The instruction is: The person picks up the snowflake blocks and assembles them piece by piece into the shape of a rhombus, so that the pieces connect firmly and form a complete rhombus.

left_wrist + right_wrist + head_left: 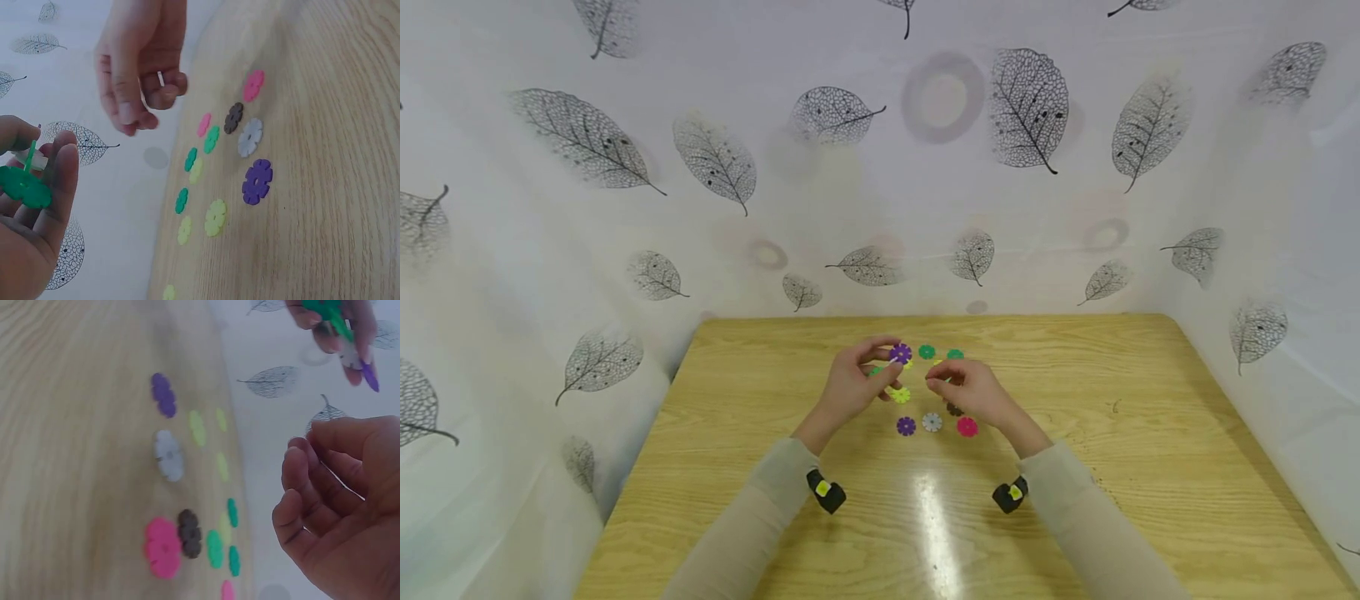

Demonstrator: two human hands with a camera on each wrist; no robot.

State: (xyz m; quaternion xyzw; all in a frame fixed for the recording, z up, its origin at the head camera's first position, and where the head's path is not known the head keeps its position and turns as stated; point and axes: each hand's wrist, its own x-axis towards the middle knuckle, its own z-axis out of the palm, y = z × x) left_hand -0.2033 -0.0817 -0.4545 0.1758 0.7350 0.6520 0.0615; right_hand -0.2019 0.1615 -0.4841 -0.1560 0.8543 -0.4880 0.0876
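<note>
My left hand (848, 382) pinches a small cluster of joined notched plastic discs above the table. A green disc (25, 187), a white disc (36, 160) and a purple disc (900, 353) make it up, set at angles to one another. Facing it across a gap is my right hand (979, 392), its fingers loosely bent. Nothing shows between those fingers in the right wrist view. Below the hands lie loose discs: purple (906, 427), light grey (932, 422), pink (967, 427), yellow (900, 395) and dark brown (189, 534).
More discs lie toward the back, among them a green disc (927, 352) and another green disc (955, 354). The wooden table (737, 500) ends at a pale curtain (850, 192) with leaf prints, which also hangs along both sides.
</note>
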